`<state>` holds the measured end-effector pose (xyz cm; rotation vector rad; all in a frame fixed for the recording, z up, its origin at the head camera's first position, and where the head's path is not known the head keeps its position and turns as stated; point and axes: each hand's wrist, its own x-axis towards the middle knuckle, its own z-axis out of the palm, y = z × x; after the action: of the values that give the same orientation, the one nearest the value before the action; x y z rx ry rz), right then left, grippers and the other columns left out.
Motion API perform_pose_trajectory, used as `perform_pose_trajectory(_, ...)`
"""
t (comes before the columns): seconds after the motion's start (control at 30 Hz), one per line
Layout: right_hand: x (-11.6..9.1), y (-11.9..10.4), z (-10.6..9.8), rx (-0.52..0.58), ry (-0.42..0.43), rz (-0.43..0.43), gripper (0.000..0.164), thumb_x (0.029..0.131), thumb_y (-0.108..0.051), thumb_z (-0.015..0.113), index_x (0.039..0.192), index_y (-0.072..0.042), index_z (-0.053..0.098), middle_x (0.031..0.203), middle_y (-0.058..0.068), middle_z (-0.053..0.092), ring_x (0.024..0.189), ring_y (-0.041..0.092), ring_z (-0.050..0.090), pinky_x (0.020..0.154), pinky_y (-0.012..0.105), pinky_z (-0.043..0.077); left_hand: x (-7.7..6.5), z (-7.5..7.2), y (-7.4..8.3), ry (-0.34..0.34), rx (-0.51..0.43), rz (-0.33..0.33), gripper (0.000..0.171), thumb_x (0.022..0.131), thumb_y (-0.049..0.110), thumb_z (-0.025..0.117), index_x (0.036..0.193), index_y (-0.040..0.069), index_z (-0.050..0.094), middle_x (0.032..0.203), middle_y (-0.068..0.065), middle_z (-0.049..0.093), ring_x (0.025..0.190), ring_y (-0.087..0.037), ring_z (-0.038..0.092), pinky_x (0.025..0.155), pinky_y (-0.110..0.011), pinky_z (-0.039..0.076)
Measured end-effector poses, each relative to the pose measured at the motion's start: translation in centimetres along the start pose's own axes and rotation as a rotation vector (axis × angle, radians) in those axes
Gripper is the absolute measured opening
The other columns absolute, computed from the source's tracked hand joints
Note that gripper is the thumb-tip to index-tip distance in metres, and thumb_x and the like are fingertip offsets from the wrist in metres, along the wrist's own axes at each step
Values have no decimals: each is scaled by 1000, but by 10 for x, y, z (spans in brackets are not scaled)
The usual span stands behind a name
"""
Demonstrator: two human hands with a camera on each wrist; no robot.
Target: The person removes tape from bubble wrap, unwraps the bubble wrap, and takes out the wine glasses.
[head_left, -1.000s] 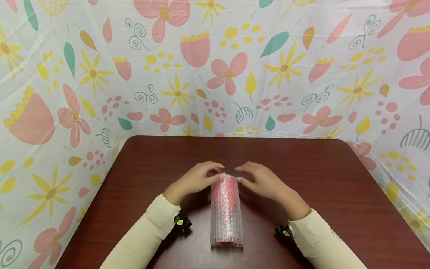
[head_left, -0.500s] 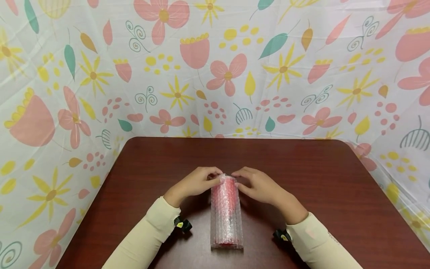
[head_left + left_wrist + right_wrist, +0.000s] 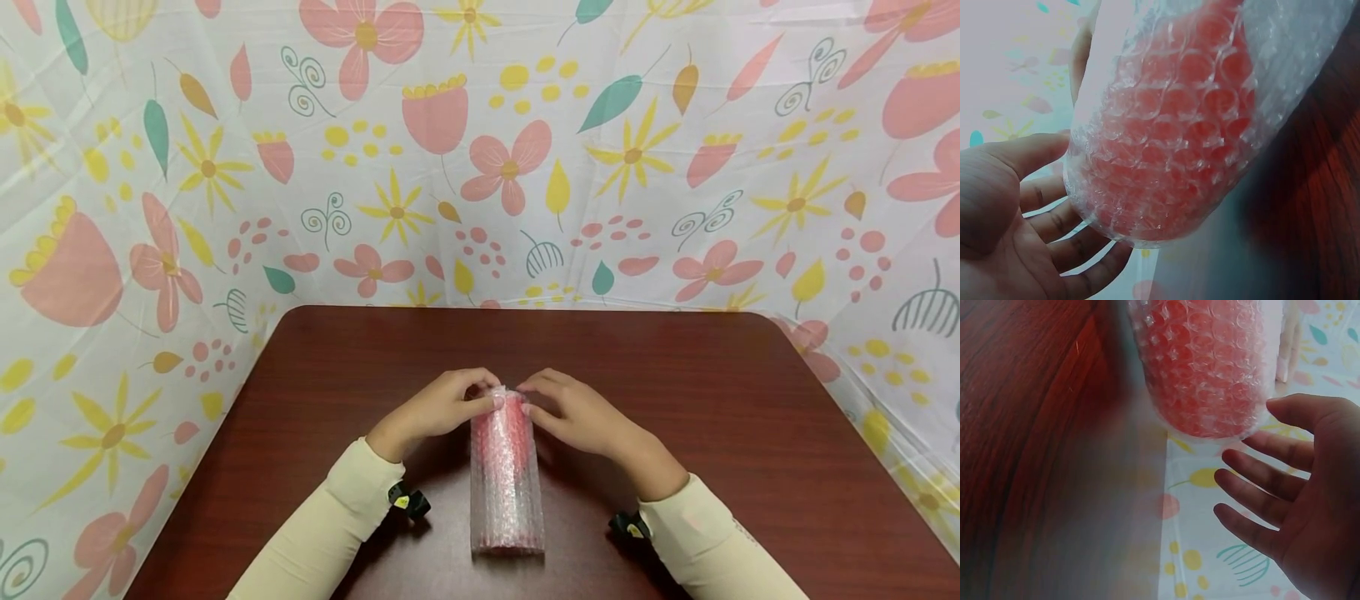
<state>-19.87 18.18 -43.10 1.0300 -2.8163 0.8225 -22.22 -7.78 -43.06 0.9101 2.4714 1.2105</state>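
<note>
A cylindrical red thing in clear bubble wrap (image 3: 507,475) is at the middle of the table, its length running away from me in the head view. The wrap blurs what the red thing is. My left hand (image 3: 438,406) pinches its far end from the left, the thumb on the upper face and the fingers behind the edge. From the right, my right hand (image 3: 581,410) holds the same end between thumb and forefinger. The right wrist view shows the other fingers (image 3: 1250,487) of that hand spread away from the rounded end of the wrap (image 3: 1210,381).
The dark red-brown table (image 3: 360,333) has rounded far corners. A white curtain with printed flowers (image 3: 480,167) hangs behind it and on both sides. A black wrist camera (image 3: 411,502) sits under the left sleeve cuff, another (image 3: 626,527) under the right.
My right hand has moved left and closed in on the far end of the wrapped thing, from slightly apart to touching it. My left hand has stayed nearly in place.
</note>
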Motion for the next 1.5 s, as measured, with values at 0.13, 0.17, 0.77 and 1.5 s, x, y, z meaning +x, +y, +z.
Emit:
perform_pose_trajectory(0.13, -1, -3, -3, 19, 8, 10, 40, 101, -35, 62, 134, -13, 62, 130, 0, 62, 122, 20, 61, 102, 47, 51, -1, -2, 4, 8, -4, -5, 22, 101, 32, 63, 117, 19, 66, 103, 3, 66, 94, -13, 58, 82, -30, 50)
perform_pose_trajectory(0.17, -1, -4, -3, 25, 8, 13, 42, 100, -36, 63, 135, -13, 61, 130, 1, 62, 123, 21, 61, 103, 48, 50, -1, -2, 5, 7, -7, -3, 22, 101, 33, 63, 117, 20, 66, 103, 3, 66, 95, -13, 58, 82, -30, 50)
perform_pose_trajectory(0.77, 2, -9, -2, 269, -32, 98, 59, 95, -51, 66, 143, -21, 51, 139, -2, 57, 125, 17, 58, 99, 44, 54, -4, -8, 19, 107, -47, 84, 22, 100, 30, 65, 119, 19, 65, 112, 1, 65, 102, -15, 57, 87, -34, 51)
perform_pose_trajectory(1.5, 10, -7, -4, 370, 130, 42, 51, 98, -26, 68, 144, -16, 49, 133, 4, 59, 116, 19, 62, 98, 43, 54, -3, -7, 11, 265, -151, 91, 55, 101, 27, 63, 152, 20, 42, 152, -6, 41, 140, -28, 43, 109, -47, 45)
